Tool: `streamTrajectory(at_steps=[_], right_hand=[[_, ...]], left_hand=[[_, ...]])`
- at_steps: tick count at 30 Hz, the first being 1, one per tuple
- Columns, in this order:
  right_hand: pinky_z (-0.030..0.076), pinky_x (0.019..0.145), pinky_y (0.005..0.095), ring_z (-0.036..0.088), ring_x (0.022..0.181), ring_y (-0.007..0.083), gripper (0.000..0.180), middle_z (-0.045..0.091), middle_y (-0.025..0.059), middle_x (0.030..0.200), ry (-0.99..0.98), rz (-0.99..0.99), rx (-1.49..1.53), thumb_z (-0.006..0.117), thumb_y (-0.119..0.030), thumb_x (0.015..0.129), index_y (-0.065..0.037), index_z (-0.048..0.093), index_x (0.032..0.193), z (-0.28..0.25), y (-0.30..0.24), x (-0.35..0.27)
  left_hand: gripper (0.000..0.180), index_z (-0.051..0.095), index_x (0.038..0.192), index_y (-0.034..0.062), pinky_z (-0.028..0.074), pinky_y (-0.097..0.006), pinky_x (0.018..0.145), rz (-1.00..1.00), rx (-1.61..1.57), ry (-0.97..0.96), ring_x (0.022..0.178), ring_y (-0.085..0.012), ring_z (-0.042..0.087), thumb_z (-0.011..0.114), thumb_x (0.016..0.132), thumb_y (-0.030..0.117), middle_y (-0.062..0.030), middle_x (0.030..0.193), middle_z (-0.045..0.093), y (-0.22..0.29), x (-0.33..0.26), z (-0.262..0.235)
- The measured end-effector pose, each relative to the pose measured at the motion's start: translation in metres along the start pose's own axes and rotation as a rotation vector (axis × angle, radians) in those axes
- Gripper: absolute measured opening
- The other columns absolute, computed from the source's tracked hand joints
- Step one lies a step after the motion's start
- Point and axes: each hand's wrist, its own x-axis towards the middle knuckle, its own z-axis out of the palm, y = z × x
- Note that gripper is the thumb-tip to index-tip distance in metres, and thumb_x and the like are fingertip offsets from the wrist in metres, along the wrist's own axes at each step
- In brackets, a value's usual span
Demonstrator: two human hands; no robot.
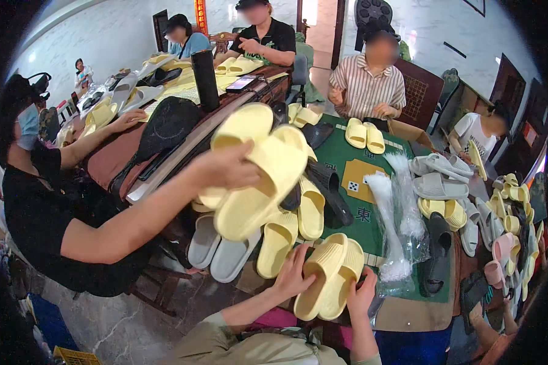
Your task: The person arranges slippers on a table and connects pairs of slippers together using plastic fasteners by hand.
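A pair of pale yellow slippers [323, 281] with ribbed straps is held upright, side by side, close in front of me. My left hand [293, 275] grips the left slipper, with its thumb near the strap. My right hand [361, 294] is at the right slipper's edge, with its fingers curled against it. Just beyond my left hand lie a yellow slipper [277, 244] and a pair of grey slippers [232, 255] at the table's edge. Above these, a co-worker's hand [228, 165] from the left holds another yellow pair [265, 176].
The green table [338, 222] bears bundles of clear plastic bags [386, 228] and a black slipper [437, 252]. Grey slippers [439, 187] and yellow ones are heaped at the right. Co-workers sit around the tables; a black cylinder [204, 80] stands at the far left.
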Motion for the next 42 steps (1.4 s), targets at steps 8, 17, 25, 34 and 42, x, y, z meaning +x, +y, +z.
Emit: streamTrajectory(at_steps=[8,17,25,34,42], right_hand=[[0.047,0.07,0.0376,0.055,0.086,0.0322,0.039,0.051,0.0149,0.101,0.034,0.022,0.02,0.063,-0.004,0.076,-0.002,0.05,0.113,-0.002,-0.003,0.001],[0.047,0.063,0.034,0.055,0.078,0.0266,0.036,0.051,0.012,0.1,0.024,0.064,0.034,0.064,-0.008,0.077,-0.004,0.052,0.111,-0.003,-0.006,0.0],[0.047,0.067,0.0354,0.056,0.082,0.0291,0.036,0.053,0.0133,0.1,0.038,0.084,0.057,0.064,-0.006,0.075,-0.003,0.053,0.109,0.0,-0.001,0.0],[0.046,0.064,0.0355,0.053,0.074,0.0278,0.039,0.052,0.0133,0.098,0.045,0.08,0.062,0.064,-0.005,0.073,-0.002,0.053,0.11,-0.002,-0.005,-0.001],[0.046,0.062,0.0353,0.053,0.075,0.0272,0.037,0.052,0.0129,0.099,0.055,0.037,0.053,0.064,-0.006,0.074,-0.004,0.053,0.11,0.0,-0.003,-0.002]], left_hand=[[0.018,0.062,0.102,0.0069,0.043,-0.021,0.062,-0.472,-0.766,0.693,0.074,-0.0101,0.058,0.061,0.092,0.022,-0.0009,0.089,0.065,-0.038,0.033,-0.148],[0.042,0.053,0.106,0.0,0.047,-0.015,0.058,-0.504,-1.477,0.771,0.083,-0.0123,0.062,0.063,0.09,0.037,-0.0074,0.1,0.062,-0.128,0.079,-0.229],[0.024,0.057,0.097,0.0066,0.037,-0.017,0.048,-0.561,-1.413,0.804,0.067,-0.0075,0.057,0.058,0.094,0.031,0.0001,0.085,0.063,-0.16,0.092,-0.229],[0.029,0.053,0.09,0.0057,0.036,-0.015,0.048,-0.496,-1.412,0.837,0.058,-0.0059,0.042,0.055,0.094,0.034,0.0019,0.071,0.049,-0.144,0.104,-0.223],[0.023,0.054,0.099,0.0002,0.052,-0.022,0.062,-0.25,-1.852,0.825,0.068,-0.0129,0.056,0.049,0.098,0.022,-0.0053,0.084,0.059,-0.178,0.087,-0.22]])
